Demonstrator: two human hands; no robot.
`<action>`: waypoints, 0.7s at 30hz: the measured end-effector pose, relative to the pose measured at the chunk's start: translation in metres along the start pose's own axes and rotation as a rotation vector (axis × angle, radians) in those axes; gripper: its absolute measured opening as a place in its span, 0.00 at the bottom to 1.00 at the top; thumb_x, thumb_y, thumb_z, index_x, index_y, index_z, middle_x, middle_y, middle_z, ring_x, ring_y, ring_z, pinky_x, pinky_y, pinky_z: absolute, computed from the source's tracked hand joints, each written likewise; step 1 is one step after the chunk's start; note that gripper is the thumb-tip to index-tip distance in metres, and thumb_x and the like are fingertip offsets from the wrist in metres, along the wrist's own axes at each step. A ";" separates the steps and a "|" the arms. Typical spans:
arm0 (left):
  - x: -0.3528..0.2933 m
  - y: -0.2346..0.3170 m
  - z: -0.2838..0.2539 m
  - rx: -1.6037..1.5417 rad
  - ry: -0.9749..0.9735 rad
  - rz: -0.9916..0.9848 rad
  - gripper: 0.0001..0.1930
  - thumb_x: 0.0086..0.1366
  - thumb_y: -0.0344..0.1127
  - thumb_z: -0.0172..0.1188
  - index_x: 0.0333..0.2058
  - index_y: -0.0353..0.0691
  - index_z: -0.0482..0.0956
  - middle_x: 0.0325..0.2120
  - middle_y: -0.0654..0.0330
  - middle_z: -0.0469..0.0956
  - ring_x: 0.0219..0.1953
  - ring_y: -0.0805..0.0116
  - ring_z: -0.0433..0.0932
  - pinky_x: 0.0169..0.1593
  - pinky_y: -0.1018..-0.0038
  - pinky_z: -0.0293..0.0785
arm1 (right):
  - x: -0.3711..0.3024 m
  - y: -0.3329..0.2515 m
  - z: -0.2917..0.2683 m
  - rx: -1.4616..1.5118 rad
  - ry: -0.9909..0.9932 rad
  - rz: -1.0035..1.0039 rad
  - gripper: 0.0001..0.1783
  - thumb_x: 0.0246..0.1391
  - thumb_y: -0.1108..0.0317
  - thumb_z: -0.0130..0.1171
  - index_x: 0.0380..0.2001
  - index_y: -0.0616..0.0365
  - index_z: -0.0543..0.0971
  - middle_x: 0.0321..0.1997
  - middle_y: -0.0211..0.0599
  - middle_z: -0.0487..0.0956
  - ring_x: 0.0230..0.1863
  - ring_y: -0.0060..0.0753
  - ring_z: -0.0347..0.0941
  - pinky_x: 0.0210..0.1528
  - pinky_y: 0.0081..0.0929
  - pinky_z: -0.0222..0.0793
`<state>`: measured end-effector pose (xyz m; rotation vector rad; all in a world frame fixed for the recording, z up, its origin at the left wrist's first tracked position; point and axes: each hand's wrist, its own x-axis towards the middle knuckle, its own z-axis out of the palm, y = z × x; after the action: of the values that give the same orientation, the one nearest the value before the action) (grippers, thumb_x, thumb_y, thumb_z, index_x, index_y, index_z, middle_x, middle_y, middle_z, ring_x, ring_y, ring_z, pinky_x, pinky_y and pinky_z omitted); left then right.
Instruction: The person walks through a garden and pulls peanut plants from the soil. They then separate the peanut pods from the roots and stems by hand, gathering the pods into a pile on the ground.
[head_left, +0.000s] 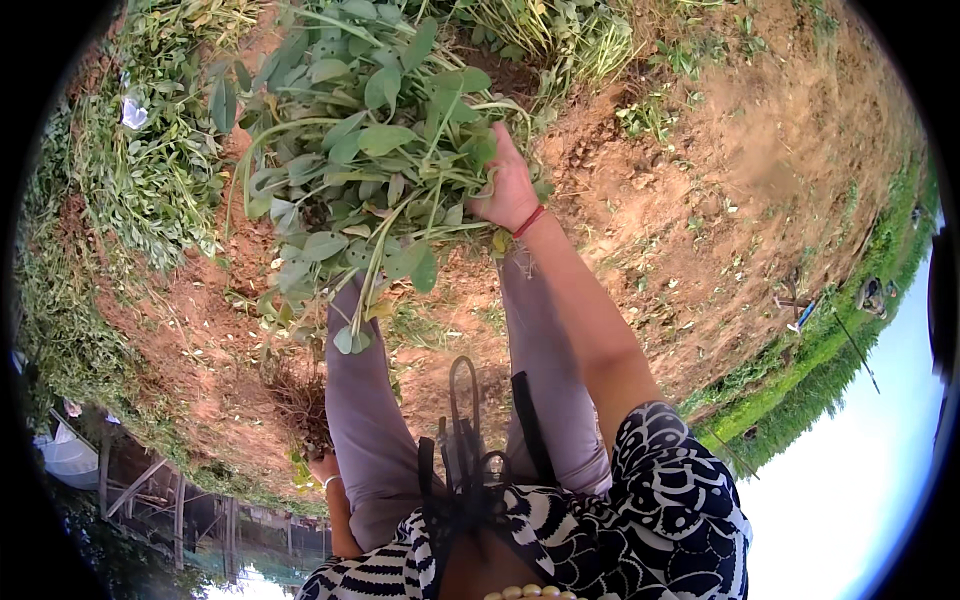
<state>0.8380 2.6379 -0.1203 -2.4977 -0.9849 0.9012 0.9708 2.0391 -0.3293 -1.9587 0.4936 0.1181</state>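
Observation:
My right hand (510, 188), with a red cord at the wrist, is closed on the side of a large bunch of leafy green plants (370, 150). Its broad oval leaves hang in front of my legs and hide most of the fingers. Low on the left, beside my leg, my left hand (325, 468) wears a pale bracelet and closes round the lower end of a clump of thin brown roots (300, 398). A few yellow-green leaves (302, 472) show next to it. The left fingers are small and partly hidden.
Reddish-brown loose soil (690, 200) spreads to the right, with scattered leaves. Heaped cut plants (150, 190) lie along the left, more (570, 45) at the far side. A grassy edge (790, 370) borders the right; wooden posts (180, 515) stand at the lower left.

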 end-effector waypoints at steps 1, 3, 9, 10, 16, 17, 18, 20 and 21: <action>-0.002 -0.031 0.006 -0.051 0.001 -0.002 0.26 0.45 0.47 0.62 0.34 0.26 0.76 0.32 0.42 0.77 0.37 0.46 0.76 0.42 0.59 0.70 | 0.016 0.011 -0.010 0.296 -0.058 0.175 0.25 0.25 0.74 0.64 0.34 0.65 0.70 0.47 0.51 0.63 0.47 0.52 0.64 0.47 0.34 0.66; 0.000 -0.051 0.018 -0.081 -0.016 0.002 0.26 0.45 0.47 0.63 0.34 0.26 0.76 0.32 0.42 0.77 0.37 0.46 0.76 0.42 0.59 0.70 | 0.046 0.038 -0.035 0.880 0.025 0.585 0.41 0.34 0.67 0.66 0.52 0.63 0.58 0.56 0.50 0.62 0.53 0.49 0.64 0.52 0.31 0.65; 0.019 -0.027 0.015 -0.074 -0.042 0.064 0.26 0.45 0.46 0.63 0.34 0.26 0.75 0.31 0.42 0.77 0.37 0.46 0.76 0.42 0.59 0.71 | 0.107 0.261 -0.067 -0.108 0.062 0.707 0.47 0.43 0.48 0.60 0.57 0.66 0.51 0.61 0.57 0.52 0.59 0.49 0.57 0.61 0.33 0.56; 0.014 -0.030 0.015 -0.070 -0.037 0.052 0.26 0.45 0.46 0.63 0.34 0.26 0.75 0.31 0.42 0.77 0.37 0.47 0.76 0.42 0.59 0.71 | 0.113 0.241 -0.064 -0.249 0.142 0.676 0.47 0.39 0.50 0.64 0.56 0.68 0.56 0.61 0.55 0.51 0.58 0.48 0.57 0.59 0.32 0.58; 0.008 -0.023 0.016 -0.055 -0.033 0.032 0.26 0.44 0.46 0.64 0.35 0.26 0.75 0.31 0.42 0.77 0.37 0.47 0.76 0.41 0.60 0.71 | 0.090 0.196 -0.067 -0.465 0.520 0.697 0.62 0.24 0.58 0.72 0.60 0.61 0.44 0.61 0.48 0.43 0.57 0.51 0.56 0.51 0.38 0.63; 0.004 -0.025 0.023 -0.066 -0.037 0.023 0.26 0.44 0.46 0.64 0.35 0.26 0.75 0.31 0.42 0.77 0.37 0.47 0.76 0.41 0.60 0.71 | 0.098 0.194 -0.074 -0.439 0.490 0.820 0.66 0.22 0.56 0.74 0.62 0.55 0.41 0.63 0.49 0.39 0.60 0.51 0.52 0.54 0.39 0.61; -0.002 -0.026 0.030 -0.080 -0.040 0.014 0.26 0.44 0.46 0.64 0.35 0.26 0.75 0.31 0.42 0.77 0.37 0.47 0.76 0.41 0.60 0.71 | 0.108 0.193 -0.082 -0.412 0.456 0.942 0.71 0.20 0.55 0.75 0.63 0.49 0.38 0.66 0.50 0.35 0.63 0.52 0.48 0.58 0.39 0.59; 0.021 -0.007 0.018 -0.047 -0.055 0.070 0.26 0.44 0.46 0.64 0.35 0.26 0.74 0.31 0.42 0.77 0.37 0.47 0.76 0.41 0.60 0.71 | 0.101 0.267 -0.116 -0.204 0.373 1.166 0.77 0.18 0.52 0.77 0.63 0.37 0.28 0.67 0.50 0.23 0.68 0.51 0.36 0.63 0.42 0.52; 0.022 -0.003 0.020 -0.043 -0.053 0.075 0.27 0.44 0.46 0.64 0.35 0.26 0.74 0.31 0.42 0.77 0.37 0.47 0.76 0.41 0.60 0.71 | 0.107 0.287 -0.121 -0.185 0.366 1.236 0.75 0.23 0.49 0.75 0.63 0.40 0.25 0.68 0.49 0.27 0.68 0.48 0.37 0.63 0.44 0.49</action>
<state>0.8361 2.6563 -0.1441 -2.5746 -0.9427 0.9831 0.9384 1.7993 -0.5533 -1.5697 1.9302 0.5942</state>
